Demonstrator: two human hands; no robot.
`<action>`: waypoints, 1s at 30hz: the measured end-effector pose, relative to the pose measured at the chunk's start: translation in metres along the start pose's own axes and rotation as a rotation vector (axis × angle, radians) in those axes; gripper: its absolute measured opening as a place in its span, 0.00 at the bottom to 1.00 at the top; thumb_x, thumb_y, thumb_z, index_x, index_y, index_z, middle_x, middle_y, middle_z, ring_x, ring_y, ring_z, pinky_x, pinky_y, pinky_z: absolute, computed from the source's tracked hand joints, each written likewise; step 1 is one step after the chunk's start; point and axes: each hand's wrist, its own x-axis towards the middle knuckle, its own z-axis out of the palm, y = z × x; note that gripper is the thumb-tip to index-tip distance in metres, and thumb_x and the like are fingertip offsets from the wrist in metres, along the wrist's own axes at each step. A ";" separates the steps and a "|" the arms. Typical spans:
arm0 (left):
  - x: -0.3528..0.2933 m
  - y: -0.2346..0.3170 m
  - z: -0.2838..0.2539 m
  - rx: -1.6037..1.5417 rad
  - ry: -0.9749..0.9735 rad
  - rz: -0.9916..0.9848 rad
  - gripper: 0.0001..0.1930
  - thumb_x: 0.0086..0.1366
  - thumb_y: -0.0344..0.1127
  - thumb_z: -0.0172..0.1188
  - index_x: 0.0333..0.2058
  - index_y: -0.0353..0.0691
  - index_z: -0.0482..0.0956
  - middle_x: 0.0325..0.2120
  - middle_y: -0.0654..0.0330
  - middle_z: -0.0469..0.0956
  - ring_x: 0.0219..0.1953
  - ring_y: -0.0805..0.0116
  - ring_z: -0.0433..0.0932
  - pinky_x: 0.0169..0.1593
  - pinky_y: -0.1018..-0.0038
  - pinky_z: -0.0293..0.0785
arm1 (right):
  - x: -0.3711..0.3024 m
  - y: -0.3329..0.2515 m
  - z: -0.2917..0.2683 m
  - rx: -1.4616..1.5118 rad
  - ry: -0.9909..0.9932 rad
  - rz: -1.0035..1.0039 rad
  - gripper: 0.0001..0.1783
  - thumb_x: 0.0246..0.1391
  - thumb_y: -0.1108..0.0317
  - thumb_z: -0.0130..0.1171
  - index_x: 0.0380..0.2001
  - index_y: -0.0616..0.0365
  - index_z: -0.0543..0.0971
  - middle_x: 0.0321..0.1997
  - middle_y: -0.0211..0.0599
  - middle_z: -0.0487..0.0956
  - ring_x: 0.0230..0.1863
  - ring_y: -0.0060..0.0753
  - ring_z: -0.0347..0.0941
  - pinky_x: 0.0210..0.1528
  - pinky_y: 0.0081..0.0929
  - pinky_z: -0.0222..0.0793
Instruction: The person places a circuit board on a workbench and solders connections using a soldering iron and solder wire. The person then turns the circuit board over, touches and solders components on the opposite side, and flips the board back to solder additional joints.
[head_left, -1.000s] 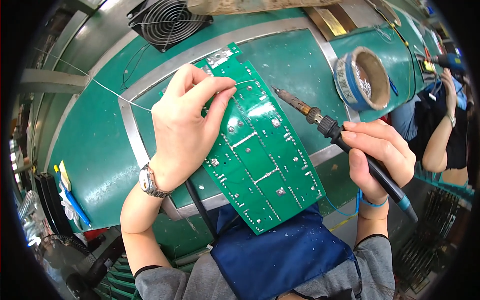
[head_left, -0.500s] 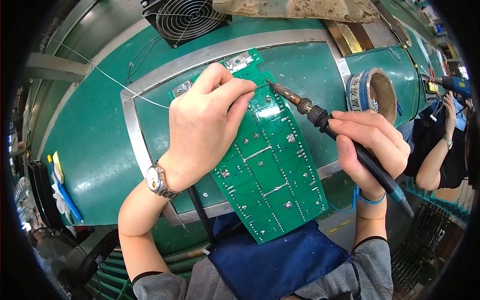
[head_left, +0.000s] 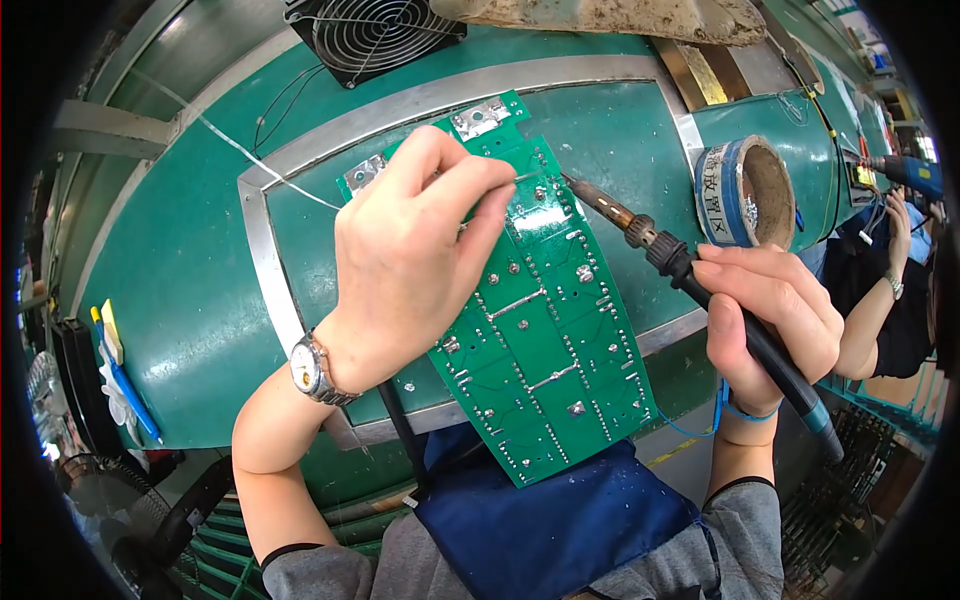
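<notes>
A green circuit board (head_left: 548, 340) dotted with silver solder joints lies at a slant before me, its near end above my blue apron (head_left: 560, 525). My left hand (head_left: 405, 235) is over the board's upper left part. Its thumb and fingers pinch a thin solder wire (head_left: 527, 177), whose short end sticks out over the board; a pale strand (head_left: 285, 180) runs to this hand from the upper left. My right hand (head_left: 775, 315) grips the black handle of a soldering iron (head_left: 660, 250). The iron's tip sits by the board's upper right edge, a little apart from the solder wire.
A metal frame (head_left: 268, 235) is set on the green bench (head_left: 190, 330). Behind stand a black fan (head_left: 385, 30) and a stained, brownish slab (head_left: 610, 18). To the right is a blue-and-white ring-shaped holder (head_left: 722, 195). Another person's forearm (head_left: 868, 320) shows at far right.
My right hand has drawn the soldering iron right and slightly down, so its tip has come away from the solder wire. My left hand stays almost still.
</notes>
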 end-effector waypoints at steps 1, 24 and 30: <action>-0.001 0.001 0.001 0.000 0.001 -0.002 0.06 0.54 0.27 0.67 0.31 0.42 0.81 0.26 0.63 0.72 0.23 0.66 0.75 0.25 0.70 0.72 | -0.002 0.000 0.000 -0.007 -0.007 0.010 0.12 0.39 0.80 0.66 0.32 0.66 0.83 0.31 0.46 0.83 0.28 0.37 0.81 0.30 0.25 0.78; -0.007 0.004 0.003 -0.051 -0.045 0.039 0.08 0.53 0.26 0.70 0.34 0.41 0.84 0.24 0.65 0.71 0.20 0.76 0.69 0.22 0.78 0.66 | -0.013 -0.007 -0.005 0.002 -0.021 -0.001 0.12 0.41 0.77 0.66 0.34 0.64 0.83 0.33 0.46 0.83 0.25 0.37 0.81 0.27 0.25 0.77; -0.011 0.008 0.004 -0.119 -0.095 0.027 0.09 0.53 0.26 0.70 0.35 0.41 0.85 0.24 0.65 0.70 0.19 0.76 0.67 0.21 0.77 0.64 | -0.020 -0.009 -0.005 0.017 -0.036 0.019 0.11 0.42 0.77 0.66 0.33 0.64 0.83 0.33 0.46 0.83 0.25 0.37 0.81 0.27 0.25 0.77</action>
